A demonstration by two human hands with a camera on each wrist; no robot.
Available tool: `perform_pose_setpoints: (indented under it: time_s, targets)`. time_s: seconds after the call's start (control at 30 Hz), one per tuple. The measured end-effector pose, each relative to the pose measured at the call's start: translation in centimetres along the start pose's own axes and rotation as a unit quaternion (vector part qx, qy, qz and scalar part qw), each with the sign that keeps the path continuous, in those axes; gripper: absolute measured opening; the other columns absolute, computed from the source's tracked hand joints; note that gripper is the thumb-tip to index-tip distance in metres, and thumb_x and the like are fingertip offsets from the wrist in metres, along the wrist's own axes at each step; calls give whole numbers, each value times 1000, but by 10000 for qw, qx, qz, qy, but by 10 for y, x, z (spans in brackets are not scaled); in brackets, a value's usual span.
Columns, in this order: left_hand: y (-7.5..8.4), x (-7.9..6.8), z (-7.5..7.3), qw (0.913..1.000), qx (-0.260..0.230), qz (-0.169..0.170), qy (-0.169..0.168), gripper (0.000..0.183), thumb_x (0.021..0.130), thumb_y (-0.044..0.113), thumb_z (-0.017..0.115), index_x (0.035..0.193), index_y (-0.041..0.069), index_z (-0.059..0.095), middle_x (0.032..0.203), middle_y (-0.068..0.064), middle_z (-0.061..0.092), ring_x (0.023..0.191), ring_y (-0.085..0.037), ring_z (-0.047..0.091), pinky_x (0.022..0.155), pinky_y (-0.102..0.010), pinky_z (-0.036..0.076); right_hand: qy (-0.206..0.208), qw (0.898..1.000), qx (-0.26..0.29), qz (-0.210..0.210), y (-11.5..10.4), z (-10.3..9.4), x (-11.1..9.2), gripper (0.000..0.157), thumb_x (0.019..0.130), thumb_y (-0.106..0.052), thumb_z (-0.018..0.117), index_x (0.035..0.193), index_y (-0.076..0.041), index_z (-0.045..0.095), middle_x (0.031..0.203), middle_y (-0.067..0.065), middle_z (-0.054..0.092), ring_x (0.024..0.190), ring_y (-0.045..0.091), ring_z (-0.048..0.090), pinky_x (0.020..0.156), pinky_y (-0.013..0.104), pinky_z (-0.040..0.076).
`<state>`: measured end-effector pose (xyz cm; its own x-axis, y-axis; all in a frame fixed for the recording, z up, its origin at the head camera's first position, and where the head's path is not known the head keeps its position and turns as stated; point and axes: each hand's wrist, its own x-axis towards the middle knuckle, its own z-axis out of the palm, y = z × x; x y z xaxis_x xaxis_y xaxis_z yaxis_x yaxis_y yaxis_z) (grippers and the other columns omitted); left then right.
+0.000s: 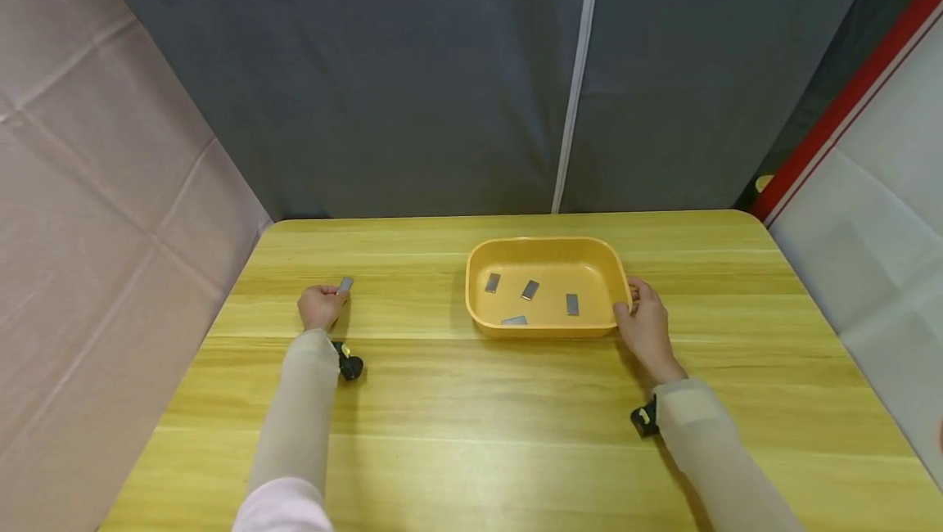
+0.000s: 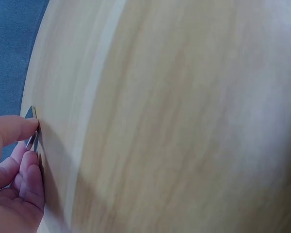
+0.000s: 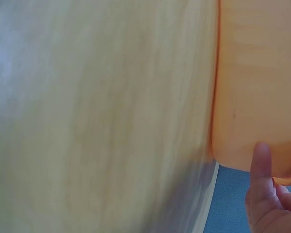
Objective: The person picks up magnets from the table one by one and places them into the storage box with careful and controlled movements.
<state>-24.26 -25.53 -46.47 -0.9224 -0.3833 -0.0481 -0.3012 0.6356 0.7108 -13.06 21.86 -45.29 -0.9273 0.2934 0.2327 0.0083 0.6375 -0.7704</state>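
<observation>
On the left part of the table, my left hand pinches a small flat grey rectangular piece between thumb and fingers, close over the wood. The left wrist view shows the piece's thin edge sticking out past the thumb. A yellow plastic basin stands right of centre with several similar grey pieces lying apart on its bottom. My right hand grips the basin's near right corner. In the right wrist view the thumb lies against the basin's outer wall; its other fingers are partly hidden.
The wood-grain table reaches back to a dark grey curtain. A pale sheet hangs along the left, and a white panel with a red edge stands at the right. Each wrist carries a small black camera.
</observation>
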Motion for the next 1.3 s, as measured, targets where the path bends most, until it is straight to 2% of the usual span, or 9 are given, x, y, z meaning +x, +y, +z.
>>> perform_pose_setpoints:
  time_s: [0.33,0.6,0.7,0.9,1.13,1.3]
  targets:
    - [0,1,1,9999,-114,-51,16,23,77,16,64,89,-4,66,89,-19,62,75,-26,52,60,-29,40,-4,10000,29,55,1,1,0,39,81,2,45,119,12,43,95,25,49,76,29,50,60,32,41]
    - [0,-3,-1,9990,-343,-37,290,17,75,8,65,86,-5,66,72,-9,61,60,-15,47,49,-22,37,-28,10000,45,9,0,0,0,40,82,2,46,120,12,42,94,25,49,74,29,50,57,29,41]
    - [1,-4,-1,9988,-354,-8,343,17,74,8,66,85,-5,66,69,-7,60,57,-12,46,49,-21,36,-38,10000,31,17,1,1,0,40,82,2,46,120,12,43,94,25,49,73,28,50,56,28,41]
    - [-1,-3,0,9989,-323,18,341,17,78,11,65,86,-3,66,69,-6,60,56,-11,46,49,-21,37,-19,10000,38,-9,1,0,0,40,81,2,46,119,12,43,93,24,49,73,28,50,56,27,41]
    - [0,-5,1,9981,-352,29,513,18,80,13,64,86,-4,67,71,-9,60,58,-11,46,51,-21,36,-31,10000,34,-6,1,-1,0,39,82,1,46,119,12,43,93,23,49,72,27,50,55,25,40]
    - [-2,-6,2,9973,-427,-29,603,18,80,15,63,87,-2,67,77,-11,62,60,-12,47,52,-21,36,-14,10000,37,-15,1,0,0,39,82,1,46,119,12,43,93,24,49,74,28,49,58,29,40]
